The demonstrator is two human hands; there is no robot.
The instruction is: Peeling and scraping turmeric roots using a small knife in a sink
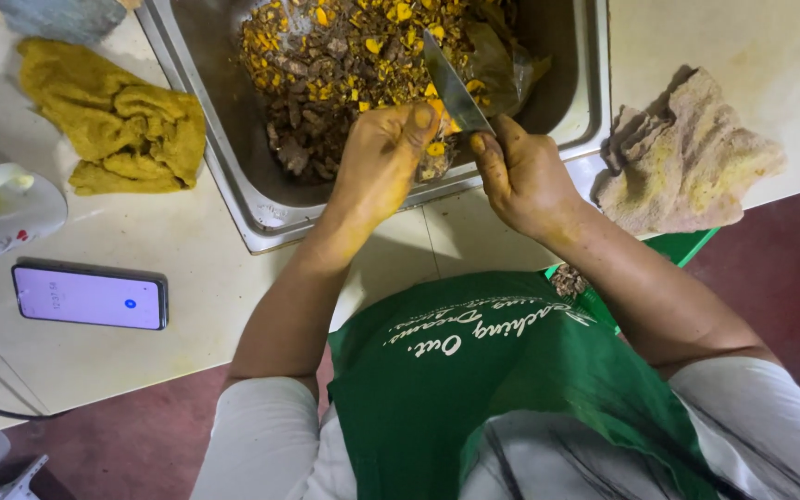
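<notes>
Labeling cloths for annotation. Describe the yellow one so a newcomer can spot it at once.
Start at the steel sink full of peelings. On the pale counter to its left lies the crumpled towel, above the lit phone. It is mustard yellow all over; the rag right of the sink is beige with yellow stains.

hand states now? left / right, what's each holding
Left hand: closed on a small yellow-orange piece over the metal sink.
Right hand: closed on the knife, blade at the piece.

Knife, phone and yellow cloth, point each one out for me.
knife point(453, 88), head view, middle of the blade.
phone point(90, 296), head view, centre of the lit screen.
yellow cloth point(127, 125), head view, middle of its crumpled folds.
</notes>
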